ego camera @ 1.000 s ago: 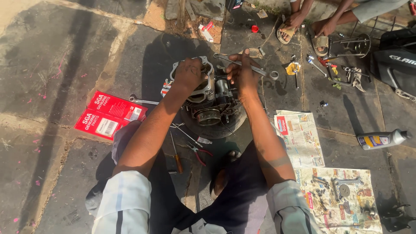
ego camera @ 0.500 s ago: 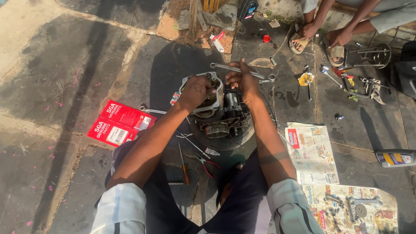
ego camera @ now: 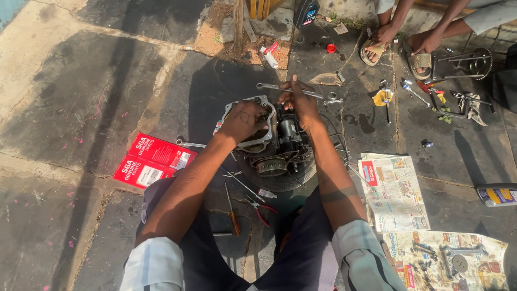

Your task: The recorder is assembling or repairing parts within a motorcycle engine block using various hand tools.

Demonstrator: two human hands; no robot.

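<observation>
Head view: hands [ego camera: 272, 116] still grip engine [ego camera: 274, 143].

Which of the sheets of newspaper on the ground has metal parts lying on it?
The lower newspaper sheet, at the bottom right corner, carries small metal parts. The upper newspaper sheet, beside the person's right forearm, shows only print.

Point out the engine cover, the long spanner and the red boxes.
Engine cover [ego camera: 265, 139]: head view, its lower rim below the left hand.
Spanner [ego camera: 274, 87]: head view, bare shaft left of the right hand.
Red boxes [ego camera: 153, 160]: head view, the middle.
</observation>
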